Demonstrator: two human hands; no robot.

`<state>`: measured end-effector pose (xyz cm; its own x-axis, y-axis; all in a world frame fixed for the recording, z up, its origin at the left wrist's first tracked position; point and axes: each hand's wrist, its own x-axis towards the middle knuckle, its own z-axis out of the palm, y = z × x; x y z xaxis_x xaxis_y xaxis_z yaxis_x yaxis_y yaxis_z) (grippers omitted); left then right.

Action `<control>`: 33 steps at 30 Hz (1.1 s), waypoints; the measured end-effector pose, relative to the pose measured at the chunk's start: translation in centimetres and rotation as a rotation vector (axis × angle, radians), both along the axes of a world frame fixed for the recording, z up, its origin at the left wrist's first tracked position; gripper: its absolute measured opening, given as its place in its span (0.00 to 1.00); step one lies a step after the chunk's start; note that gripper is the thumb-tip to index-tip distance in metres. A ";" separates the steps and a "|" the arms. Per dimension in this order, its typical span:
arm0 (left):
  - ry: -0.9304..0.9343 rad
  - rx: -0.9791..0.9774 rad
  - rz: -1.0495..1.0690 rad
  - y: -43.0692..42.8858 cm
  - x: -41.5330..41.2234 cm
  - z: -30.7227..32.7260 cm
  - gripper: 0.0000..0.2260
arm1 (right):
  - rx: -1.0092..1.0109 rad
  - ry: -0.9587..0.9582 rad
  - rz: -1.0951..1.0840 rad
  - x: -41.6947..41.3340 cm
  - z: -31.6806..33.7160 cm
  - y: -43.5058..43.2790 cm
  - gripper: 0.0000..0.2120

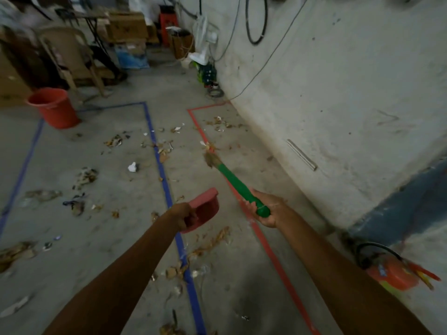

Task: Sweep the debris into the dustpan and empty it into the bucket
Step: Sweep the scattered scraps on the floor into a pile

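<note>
A: Fast, left to right. Bucket?
B: Red plastic bucket [54,107], round, tapered, upright at 10 o'clock, well apart from both hands.
A: Debris?
B: Debris [113,141] is dry leaves, paper scraps and crumpled bits. It's scattered from 7 through 12 o'clock on the rough grey concrete floor [101,257], across the blue tape [164,182] and red tape [273,252].
A: Hands?
B: Left hand [182,216] is curled tight round the handle of the dustpan [205,209], pinkish hard plastic, held off the floor. Right hand [266,209], at its 3 o'clock, wraps the butt of the broom [232,182]: glossy green grip, frayed straw tip toward 11, seemingly off the floor.
A: Step?
B: Looks pre-sweep, 2 tools up, no pile gathered. Can't tell the pan's contents. Next needs bristles down, pan lip flat beside a cluster, short strokes. Light scraps should scatter easily.
</note>
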<state>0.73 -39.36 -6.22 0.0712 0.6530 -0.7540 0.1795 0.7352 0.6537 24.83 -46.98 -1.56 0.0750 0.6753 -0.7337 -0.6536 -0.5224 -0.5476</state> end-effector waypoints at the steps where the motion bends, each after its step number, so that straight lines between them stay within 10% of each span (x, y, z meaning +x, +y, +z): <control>1: -0.014 -0.027 0.022 0.3 -0.7 -0.1 0.10 | 0.037 0.012 0.027 -0.4 -0.1 0.5 0.18; 14: -0.082 0.063 0.322 2.4 -1.6 5.4 0.09 | 0.350 0.073 0.202 -2.3 5.5 7.9 0.14; 33: -0.347 0.165 0.493 4.9 6.0 7.2 0.08 | 0.280 -0.421 0.407 1.9 6.2 10.6 0.05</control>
